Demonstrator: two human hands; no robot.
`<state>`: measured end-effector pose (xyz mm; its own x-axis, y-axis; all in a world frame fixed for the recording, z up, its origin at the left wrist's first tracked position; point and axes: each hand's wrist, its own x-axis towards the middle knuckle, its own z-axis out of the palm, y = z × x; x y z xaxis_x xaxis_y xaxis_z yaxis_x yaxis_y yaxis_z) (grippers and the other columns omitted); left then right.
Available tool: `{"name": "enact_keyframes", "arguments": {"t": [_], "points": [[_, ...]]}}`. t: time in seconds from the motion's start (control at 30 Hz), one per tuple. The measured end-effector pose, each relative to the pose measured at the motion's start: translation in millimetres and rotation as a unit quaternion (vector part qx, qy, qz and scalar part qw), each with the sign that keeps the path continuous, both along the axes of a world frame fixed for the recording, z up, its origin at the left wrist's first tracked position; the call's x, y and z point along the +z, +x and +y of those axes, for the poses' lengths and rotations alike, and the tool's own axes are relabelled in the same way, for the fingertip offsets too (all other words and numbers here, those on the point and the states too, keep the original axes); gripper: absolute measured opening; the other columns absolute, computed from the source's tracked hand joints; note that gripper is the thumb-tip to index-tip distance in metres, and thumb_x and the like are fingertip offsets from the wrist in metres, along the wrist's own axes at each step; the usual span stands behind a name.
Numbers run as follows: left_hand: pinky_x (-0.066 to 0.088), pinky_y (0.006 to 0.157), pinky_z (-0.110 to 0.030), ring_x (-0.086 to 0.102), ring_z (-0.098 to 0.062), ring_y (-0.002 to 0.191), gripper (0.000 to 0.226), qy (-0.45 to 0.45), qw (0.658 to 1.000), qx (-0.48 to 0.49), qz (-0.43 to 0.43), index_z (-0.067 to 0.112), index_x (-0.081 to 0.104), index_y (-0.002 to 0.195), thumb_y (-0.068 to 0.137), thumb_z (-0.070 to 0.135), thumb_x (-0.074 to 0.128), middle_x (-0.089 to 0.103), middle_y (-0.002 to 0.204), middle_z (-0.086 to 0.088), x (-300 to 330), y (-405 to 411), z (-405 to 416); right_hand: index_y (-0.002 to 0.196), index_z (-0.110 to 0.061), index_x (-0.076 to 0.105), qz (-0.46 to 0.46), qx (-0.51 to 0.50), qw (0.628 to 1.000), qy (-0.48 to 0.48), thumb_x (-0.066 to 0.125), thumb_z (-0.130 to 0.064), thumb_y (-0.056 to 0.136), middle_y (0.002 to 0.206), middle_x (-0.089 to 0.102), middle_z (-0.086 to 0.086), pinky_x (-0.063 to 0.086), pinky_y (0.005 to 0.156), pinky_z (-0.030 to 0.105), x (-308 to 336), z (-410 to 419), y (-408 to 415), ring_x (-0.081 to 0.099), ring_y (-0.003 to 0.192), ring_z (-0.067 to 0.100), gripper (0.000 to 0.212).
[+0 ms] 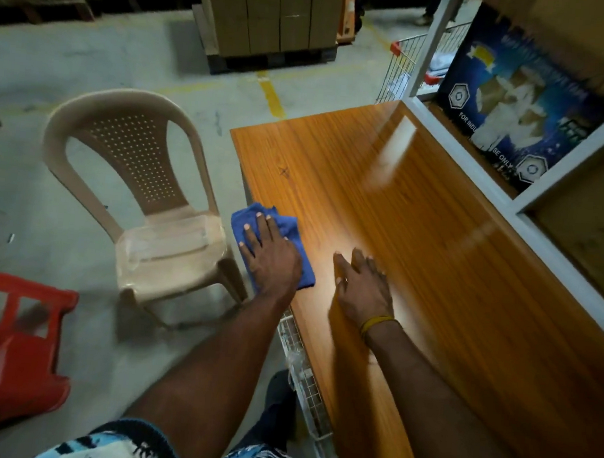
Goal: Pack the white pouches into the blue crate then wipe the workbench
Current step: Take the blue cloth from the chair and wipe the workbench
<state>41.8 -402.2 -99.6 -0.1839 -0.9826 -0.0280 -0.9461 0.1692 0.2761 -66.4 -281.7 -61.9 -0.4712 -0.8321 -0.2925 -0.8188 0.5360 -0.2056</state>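
Pressing a blue cloth (294, 235) flat on the workbench (419, 238), left hand (273, 259) sits on top of it with fingers straight and slightly spread, palm down. Cloth is at the bench's left edge, bunched, part of it hanging just over that edge. Right hand (362, 288) lies palm down on the bare wood just beside the left, fingers straight and close together, holding nothing; it is blurred, so finer finger detail is unclear. Yellow band (376, 323) on the right wrist.

Bench top is glossy orange woodgrain with a small dark X mark (284, 171) near its far left part. White pouches and blue crate not in view.

Along the bench's right side: white shelf frame (479, 163) holding a dark blue printed box (520, 101) and cardboard cartons. Left of the bench on the concrete floor: beige plastic chair (133, 194), near it a red plastic stool (6, 343) at the frame's left edge. Wire basket (303, 373) under the bench's near edge. Far back: stacked cartons on a pallet (274, 17), wire trolley (411, 60) with red corners.
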Motion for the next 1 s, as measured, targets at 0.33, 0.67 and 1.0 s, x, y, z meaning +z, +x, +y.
{"name": "enact_keyframes", "arguments": {"t": [0.33,0.67,1.0], "points": [[0.001,0.121,-0.048,0.001,-0.031,0.152,0.062,-0.03,0.964,-0.256,-0.059,0.012,0.014,0.157,0.1,0.034,0.023,0.007,0.166,-0.007,-2,23,11,0.152,-0.035,0.025,-0.024,-0.022,0.999,-0.025,0.039,-0.032,0.101,0.163,0.011,0.002,0.016,0.119,0.047,3,16,24,0.01,0.15,0.03,0.053],[-0.001,0.121,-0.05,-0.001,-0.035,0.152,0.061,-0.023,0.98,-0.197,-0.035,0.008,0.011,0.157,0.104,0.032,0.026,0.005,0.165,-0.012,2,-2,-84,0.152,-0.04,0.02,-0.015,-0.053,0.998,-0.021,0.038,-0.037,0.101,0.165,0.008,0.003,0.015,0.121,0.05,-2,-41,15,0.008,0.151,0.033,0.054],[0.003,0.12,-0.051,0.004,-0.036,0.151,0.06,-0.031,0.983,-0.178,-0.032,0.008,0.015,0.157,0.104,0.033,0.028,0.009,0.165,-0.011,0,-34,-245,0.152,-0.043,0.016,0.002,-0.092,0.996,-0.011,0.037,-0.033,0.101,0.165,0.004,-0.001,0.011,0.121,0.052,-6,-141,-1,0.005,0.151,0.03,0.056]]}}
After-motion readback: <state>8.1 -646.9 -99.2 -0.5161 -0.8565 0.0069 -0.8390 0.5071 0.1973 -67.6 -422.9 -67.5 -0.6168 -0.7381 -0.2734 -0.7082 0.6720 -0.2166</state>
